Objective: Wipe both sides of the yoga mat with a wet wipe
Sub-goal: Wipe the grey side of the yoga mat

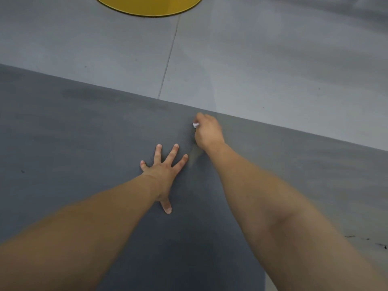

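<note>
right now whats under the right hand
A bunched white wet wipe peeks from the right hand, which holds it on the grey yoga mat. Most of the wipe is covered by fingers.

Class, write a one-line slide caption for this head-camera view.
Left hand braces the grey yoga mat while the right hand rubs a wet wipe near its edge.

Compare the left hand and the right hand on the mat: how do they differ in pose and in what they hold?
The left hand lies flat with fingers spread and holds nothing; the right hand is curled around a white wet wipe. The left hand rests nearer the person, in the mat's middle; the right hand is farther away, close to the far edge of the yoga mat. Both are bare and touch the grey mat.
</note>
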A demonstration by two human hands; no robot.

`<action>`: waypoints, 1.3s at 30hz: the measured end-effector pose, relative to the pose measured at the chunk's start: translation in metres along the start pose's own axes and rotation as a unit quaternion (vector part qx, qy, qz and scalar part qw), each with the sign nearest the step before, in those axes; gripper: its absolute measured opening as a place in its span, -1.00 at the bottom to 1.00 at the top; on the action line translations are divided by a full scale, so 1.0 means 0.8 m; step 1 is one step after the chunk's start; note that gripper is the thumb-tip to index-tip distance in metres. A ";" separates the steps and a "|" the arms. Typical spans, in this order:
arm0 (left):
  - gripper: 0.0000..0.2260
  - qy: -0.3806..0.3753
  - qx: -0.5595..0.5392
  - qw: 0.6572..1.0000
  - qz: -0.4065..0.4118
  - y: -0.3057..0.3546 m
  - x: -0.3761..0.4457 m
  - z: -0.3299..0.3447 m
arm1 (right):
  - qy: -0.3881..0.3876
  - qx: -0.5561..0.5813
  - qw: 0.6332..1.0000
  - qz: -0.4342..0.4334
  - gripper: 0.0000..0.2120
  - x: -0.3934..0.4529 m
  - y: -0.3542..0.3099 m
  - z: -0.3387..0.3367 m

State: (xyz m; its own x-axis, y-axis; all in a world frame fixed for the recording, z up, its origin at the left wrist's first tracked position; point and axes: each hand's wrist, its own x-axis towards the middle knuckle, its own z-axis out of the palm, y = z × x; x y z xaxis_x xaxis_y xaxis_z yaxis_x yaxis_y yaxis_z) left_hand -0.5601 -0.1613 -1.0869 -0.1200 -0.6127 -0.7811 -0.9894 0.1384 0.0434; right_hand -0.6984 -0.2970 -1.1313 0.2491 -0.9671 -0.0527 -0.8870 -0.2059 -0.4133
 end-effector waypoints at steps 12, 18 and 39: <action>0.47 -0.001 -0.002 1.000 -0.001 0.001 0.000 0.000 | 0.103 -0.025 0.968 0.226 -0.84 -0.028 0.164 -0.072; 0.48 -0.002 -0.003 1.000 0.001 -0.001 0.001 0.000 | -0.015 0.039 0.999 0.006 -0.75 -0.004 0.011 0.000; 0.48 -0.003 0.006 1.000 -0.007 0.004 -0.005 -0.005 | 0.003 0.034 0.999 0.023 -0.80 -0.082 0.034 0.000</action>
State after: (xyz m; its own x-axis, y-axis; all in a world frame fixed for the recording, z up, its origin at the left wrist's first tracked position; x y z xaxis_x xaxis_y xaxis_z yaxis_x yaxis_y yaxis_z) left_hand -0.5628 -0.1618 -1.0812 -0.1057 -0.6099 -0.7854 -0.9900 0.1391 0.0252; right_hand -0.7391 -0.2391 -1.1396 0.2066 -0.9761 -0.0680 -0.8686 -0.1510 -0.4720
